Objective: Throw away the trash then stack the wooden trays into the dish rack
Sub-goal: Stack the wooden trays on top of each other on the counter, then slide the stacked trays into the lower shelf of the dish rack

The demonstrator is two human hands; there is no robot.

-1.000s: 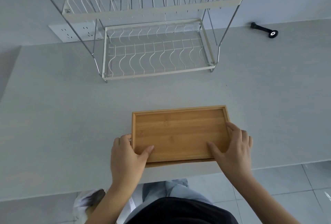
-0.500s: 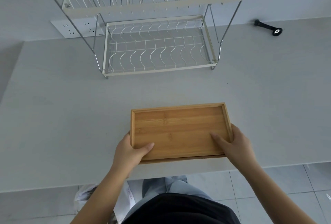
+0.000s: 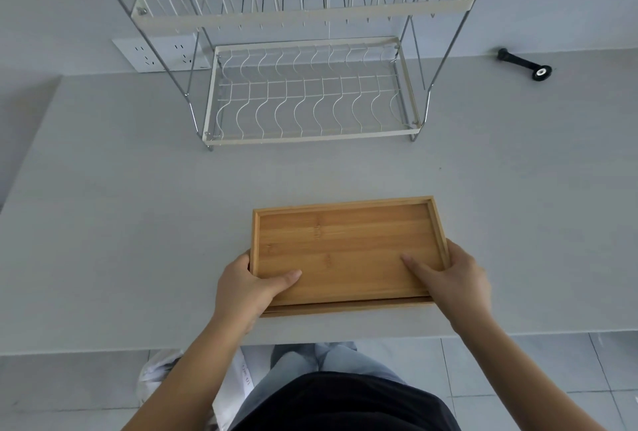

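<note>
— Wooden trays [image 3: 345, 251], how many do you count from where you stand?

— Two, I think. One sits on top, and under its near edge a second wooden strip shows, so they lie stacked. They rest on the grey counter [image 3: 138, 223], near its front edge, at about six o'clock from the dish rack [image 3: 310, 96].

— And the hands?

— Two, both bare. The left hand [image 3: 248, 289] is clamped on the stack's left end, thumb laid on the tray floor, the other fingers tucked out of sight below. The right hand [image 3: 455, 278] grips the right end the same way, thumb on top.

— The rack?

— One rack with two tiers, white wire, standing at the back of the counter at twelve o'clock from the trays. I see no dishes in the lower tier.

— Anything else around?

— One black tool [image 3: 524, 65] lies at about two o'clock, well apart from the rack. One white wall socket plate [image 3: 158, 52] sits at ten o'clock behind the rack's left leg. Down on the tiled floor, at seven o'clock, one white bag [image 3: 162, 375] beside the person's leg.
</note>
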